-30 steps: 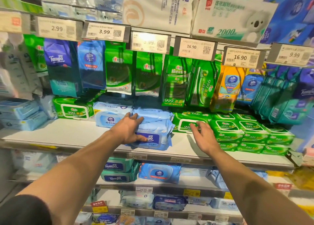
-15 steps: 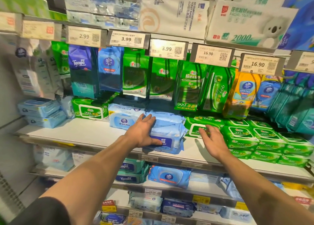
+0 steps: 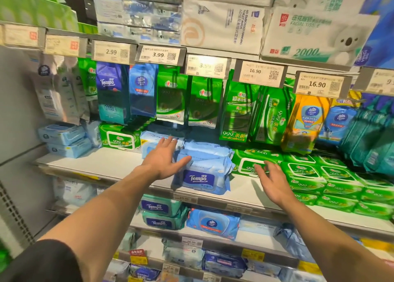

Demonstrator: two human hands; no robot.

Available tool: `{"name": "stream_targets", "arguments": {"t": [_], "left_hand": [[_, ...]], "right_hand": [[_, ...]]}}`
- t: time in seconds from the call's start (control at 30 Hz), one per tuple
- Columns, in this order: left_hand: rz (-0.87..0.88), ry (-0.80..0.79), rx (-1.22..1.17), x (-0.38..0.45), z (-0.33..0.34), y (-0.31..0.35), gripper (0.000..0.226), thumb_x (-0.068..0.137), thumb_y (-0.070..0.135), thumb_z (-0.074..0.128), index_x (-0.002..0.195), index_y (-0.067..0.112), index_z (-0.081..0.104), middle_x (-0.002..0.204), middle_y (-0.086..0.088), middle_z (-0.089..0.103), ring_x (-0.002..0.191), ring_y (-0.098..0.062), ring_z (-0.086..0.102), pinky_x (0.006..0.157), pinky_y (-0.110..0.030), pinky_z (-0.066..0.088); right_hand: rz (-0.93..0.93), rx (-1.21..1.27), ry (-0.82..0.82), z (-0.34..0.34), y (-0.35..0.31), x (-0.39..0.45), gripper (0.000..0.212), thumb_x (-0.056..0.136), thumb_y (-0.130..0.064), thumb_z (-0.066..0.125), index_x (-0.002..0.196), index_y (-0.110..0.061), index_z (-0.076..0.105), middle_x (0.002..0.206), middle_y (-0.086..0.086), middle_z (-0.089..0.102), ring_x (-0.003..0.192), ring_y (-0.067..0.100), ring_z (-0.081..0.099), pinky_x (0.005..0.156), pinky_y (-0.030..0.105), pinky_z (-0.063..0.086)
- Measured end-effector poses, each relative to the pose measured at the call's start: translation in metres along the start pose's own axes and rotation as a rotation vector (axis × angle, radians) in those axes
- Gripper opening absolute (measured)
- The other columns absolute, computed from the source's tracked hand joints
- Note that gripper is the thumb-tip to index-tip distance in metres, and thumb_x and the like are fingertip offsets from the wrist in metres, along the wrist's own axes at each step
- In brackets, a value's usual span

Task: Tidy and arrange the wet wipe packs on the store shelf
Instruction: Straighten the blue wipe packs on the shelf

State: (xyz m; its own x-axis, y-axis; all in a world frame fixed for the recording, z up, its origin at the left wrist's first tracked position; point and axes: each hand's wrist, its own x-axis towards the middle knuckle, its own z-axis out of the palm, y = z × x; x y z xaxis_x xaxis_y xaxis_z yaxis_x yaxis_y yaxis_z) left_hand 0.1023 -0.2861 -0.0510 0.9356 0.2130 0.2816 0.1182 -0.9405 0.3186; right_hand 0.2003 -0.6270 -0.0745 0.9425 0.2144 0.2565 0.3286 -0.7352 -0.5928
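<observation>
Shelf: white metal store shelf [image 3: 102, 164] runs left to right across the middle; its left stretch is bare, with further stocked shelves below it.
Upper stock: large white paper-wrapped tissue bundles [image 3: 221, 23] sit on the board above, over a row of white price tags [image 3: 158, 54].
Hanging stock: green, blue and yellow sachets [image 3: 170, 94] hang in a row at the far side of the shelf.
Green packs: flat green plastic wet wipe packs with white lids [image 3: 307, 175] lie stacked in rows on the right part of the shelf, running out of view to the right.
Blue stack: pale blue soft plastic wet wipe packs labelled Tempo [image 3: 202, 175] lie piled at the shelf's middle, the front pack reaching the near edge.
Left pair: two pale blue lidded packs [image 3: 64, 140] are stacked at the far left.
Left hand [image 3: 164, 160]: palm flat, fingers straight and slightly spread, thumb lying on the blue stack's left side.
Right hand [image 3: 271, 181]: hovers just right of the blue stack, fingers loosely spread and curled, tips over a green pack's lid; contact cannot be told.
</observation>
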Motion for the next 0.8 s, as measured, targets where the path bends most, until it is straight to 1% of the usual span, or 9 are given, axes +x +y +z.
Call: {"name": "stream_targets", "arguments": {"t": [0.1, 0.23, 0.37, 0.4, 0.47, 0.57, 0.67, 0.77, 0.8], "left_hand": [[0.026, 0.061, 0.107, 0.007, -0.01, -0.016, 0.086, 0.09, 0.069, 0.04, 0.154, 0.014, 0.022, 0.163, -0.006, 0.013, 0.15, -0.025, 0.007, 0.118, -0.048, 0.024], [0.019, 0.003, 0.208, 0.014, -0.016, -0.039, 0.081, 0.093, 0.061, 0.046, 0.153, 0.013, 0.021, 0.161, -0.01, 0.018, 0.149, -0.032, 0.012, 0.116, -0.05, 0.025], [0.124, 0.01, 0.204, 0.025, -0.021, -0.053, 0.067, 0.096, 0.047, 0.049, 0.152, 0.016, 0.028, 0.159, -0.008, 0.024, 0.146, -0.03, 0.02, 0.114, -0.05, 0.028], [0.115, -0.001, 0.226, 0.029, -0.022, -0.055, 0.069, 0.095, 0.045, 0.052, 0.153, 0.017, 0.025, 0.16, -0.007, 0.02, 0.147, -0.03, 0.016, 0.115, -0.052, 0.027], [0.076, -0.072, 0.279, 0.038, -0.019, -0.054, 0.082, 0.092, 0.043, 0.059, 0.156, 0.023, 0.011, 0.164, -0.002, 0.005, 0.149, -0.032, 0.001, 0.115, -0.059, 0.021], [0.061, -0.191, 0.309, 0.052, -0.005, -0.049, 0.098, 0.088, 0.05, 0.064, 0.155, 0.034, -0.006, 0.163, 0.008, -0.011, 0.148, -0.035, -0.014, 0.108, -0.073, 0.016], [0.017, -0.258, 0.312, 0.061, 0.017, -0.052, 0.1, 0.086, 0.052, 0.066, 0.152, 0.044, -0.01, 0.162, 0.012, -0.014, 0.146, -0.04, -0.019, 0.099, -0.082, 0.018], [-0.042, -0.251, 0.3, 0.069, 0.036, -0.057, 0.101, 0.086, 0.043, 0.069, 0.149, 0.048, -0.009, 0.162, 0.012, -0.012, 0.145, -0.043, -0.02, 0.097, -0.083, 0.02], [-0.05, -0.239, 0.304, 0.071, 0.04, -0.058, 0.104, 0.085, 0.037, 0.072, 0.149, 0.048, -0.01, 0.162, 0.011, -0.011, 0.144, -0.044, -0.02, 0.096, -0.083, 0.02]], "right_hand": [[-0.029, 0.004, 0.047, 0.0, -0.005, 0.002, 0.061, 0.1, -0.046, 0.044, 0.143, -0.004, 0.042, 0.137, 0.015, 0.048, 0.124, 0.029, 0.048, 0.107, 0.039, 0.036], [-0.083, 0.009, 0.118, 0.004, -0.014, -0.003, 0.052, 0.1, -0.042, 0.046, 0.136, -0.006, 0.049, 0.127, 0.011, 0.052, 0.112, 0.027, 0.054, 0.099, 0.043, 0.044], [-0.107, 0.028, 0.157, 0.007, -0.022, -0.006, 0.045, 0.099, -0.037, 0.049, 0.131, -0.006, 0.053, 0.119, 0.008, 0.054, 0.102, 0.022, 0.056, 0.094, 0.039, 0.045], [-0.11, 0.024, 0.162, 0.008, -0.023, -0.006, 0.044, 0.099, -0.037, 0.049, 0.131, -0.007, 0.054, 0.117, 0.007, 0.054, 0.101, 0.02, 0.055, 0.093, 0.036, 0.044], [-0.116, 0.015, 0.167, 0.01, -0.025, -0.008, 0.043, 0.099, -0.037, 0.049, 0.13, -0.008, 0.054, 0.114, 0.004, 0.053, 0.1, 0.018, 0.054, 0.09, 0.032, 0.042], [-0.12, 0.007, 0.186, 0.012, -0.027, -0.007, 0.042, 0.099, -0.038, 0.048, 0.129, -0.009, 0.055, 0.11, 0.001, 0.052, 0.097, 0.016, 0.053, 0.086, 0.029, 0.037], [-0.112, 0.0, 0.221, 0.015, -0.028, -0.004, 0.04, 0.099, -0.036, 0.05, 0.126, -0.008, 0.056, 0.107, 0.0, 0.052, 0.096, 0.016, 0.054, 0.084, 0.027, 0.035], [-0.11, -0.001, 0.247, 0.014, -0.027, -0.002, 0.039, 0.099, -0.035, 0.051, 0.126, -0.007, 0.057, 0.108, -0.003, 0.051, 0.093, 0.012, 0.053, 0.083, 0.026, 0.036], [-0.117, -0.012, 0.253, 0.013, -0.026, -0.001, 0.04, 0.099, -0.036, 0.05, 0.126, -0.007, 0.057, 0.108, -0.003, 0.051, 0.093, 0.012, 0.054, 0.083, 0.026, 0.037]]}}
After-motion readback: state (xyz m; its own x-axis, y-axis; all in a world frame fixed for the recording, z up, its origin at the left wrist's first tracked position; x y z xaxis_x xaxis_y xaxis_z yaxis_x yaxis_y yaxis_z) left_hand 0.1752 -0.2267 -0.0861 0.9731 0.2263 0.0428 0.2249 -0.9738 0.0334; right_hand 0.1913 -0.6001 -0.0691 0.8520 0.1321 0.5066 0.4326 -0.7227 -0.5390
